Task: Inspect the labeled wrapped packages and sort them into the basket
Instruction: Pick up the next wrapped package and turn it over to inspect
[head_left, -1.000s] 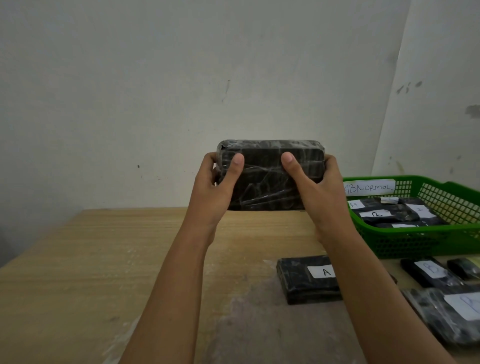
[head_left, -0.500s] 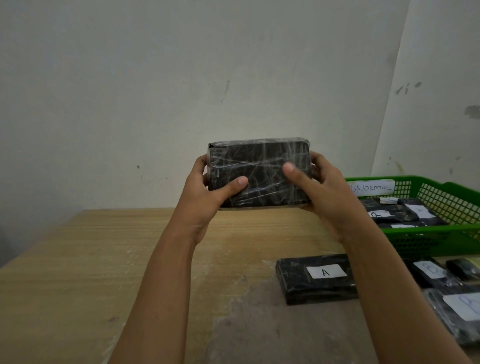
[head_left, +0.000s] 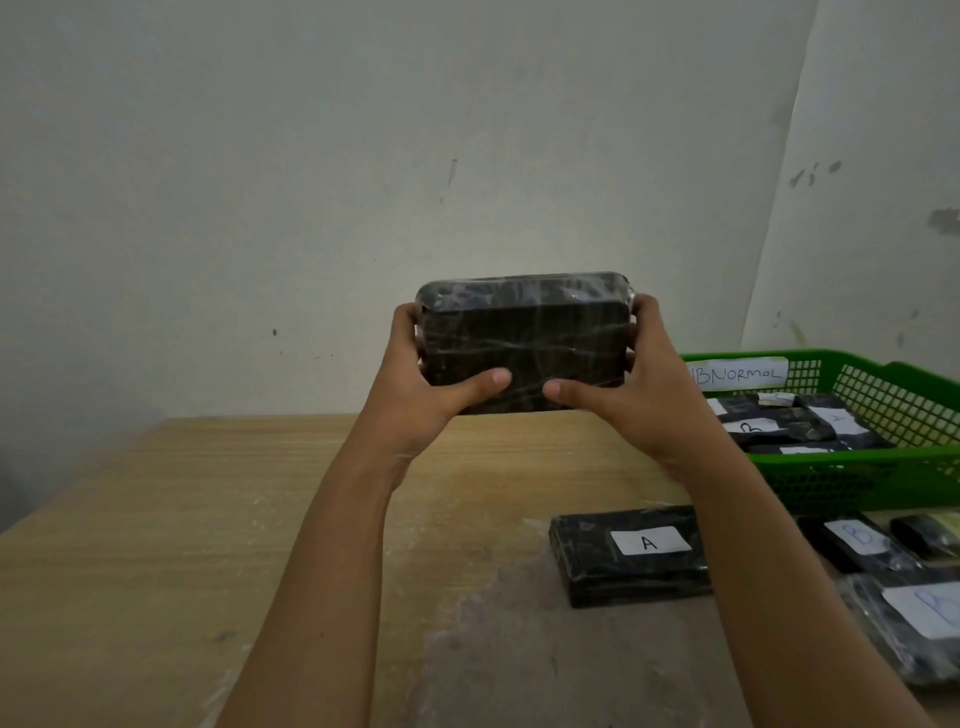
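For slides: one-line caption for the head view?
Left hand and right hand hold a black wrapped package above the table; green basket sits at right.

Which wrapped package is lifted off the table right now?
The package gripped at its ends by the left hand and right hand, showing no label. The rest lie on the table or in the basket.

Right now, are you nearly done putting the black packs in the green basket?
Not yet. Several labelled packs already lie in the green basket. Left hand and right hand hold one wrapped pack up for checking. The pack marked A and at least three other packs wait on the table.
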